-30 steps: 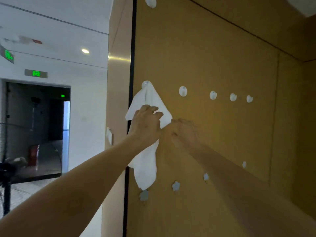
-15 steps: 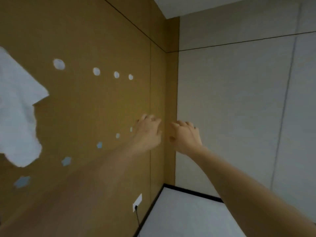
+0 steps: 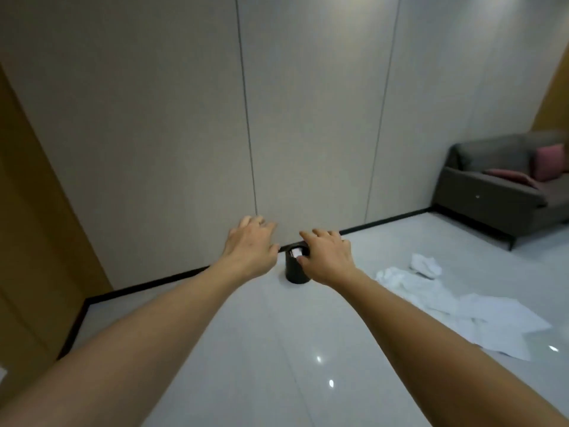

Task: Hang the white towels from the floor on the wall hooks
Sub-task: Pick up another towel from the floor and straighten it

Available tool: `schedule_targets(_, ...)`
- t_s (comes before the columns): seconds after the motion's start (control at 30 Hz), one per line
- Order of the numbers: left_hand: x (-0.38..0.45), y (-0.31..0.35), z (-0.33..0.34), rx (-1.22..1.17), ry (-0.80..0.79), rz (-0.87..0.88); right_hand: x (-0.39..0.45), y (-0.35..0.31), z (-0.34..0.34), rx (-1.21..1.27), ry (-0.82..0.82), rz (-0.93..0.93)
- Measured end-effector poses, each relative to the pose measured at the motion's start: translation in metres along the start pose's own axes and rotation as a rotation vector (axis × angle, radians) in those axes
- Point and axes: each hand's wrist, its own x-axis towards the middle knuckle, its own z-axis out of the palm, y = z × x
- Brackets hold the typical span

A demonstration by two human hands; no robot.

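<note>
Two bare hands reach forward, palms down, with nothing in either. The left hand [image 3: 251,246] has its fingers spread loosely open, and the right hand [image 3: 328,257] likewise hangs open with fingers slightly curled. Three white towels [image 3: 480,315] lie on the glossy floor [image 3: 261,365] to the right: one small crumpled one farthest, one rumpled one beside it, and one flatter one nearest, the last two overlapping. One black bin [image 3: 294,271] stands by the grey panelled wall [image 3: 308,118], partly behind the right hand. One grey sofa [image 3: 498,189] with two pink cushions [image 3: 549,161] sits at far right. Half a second ago the view faced the tan wall with its hooks and a hung towel at left; now only a strip of tan wall [image 3: 24,211] remains at left, and the floor towels have come into sight.
</note>
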Motion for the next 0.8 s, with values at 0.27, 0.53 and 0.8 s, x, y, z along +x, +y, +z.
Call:
schedule_targets(0.27,0.072,0.181,0.139,-0.109,-0.192,0.326,-0.052,0.209,0.023,-0.076,-0.092,0.394)
schedule_targets(0.53,0.157,0.289,0.272,-0.185,-0.35,0.562,-0.049,0.355,0.071,-0.063,-0.207,0.696)
schedule_targets(0.8,0.255,0.333,0.384,-0.173,-0.613,0.631,-0.018,0.453,0.129,0.056,-0.325,0.992)
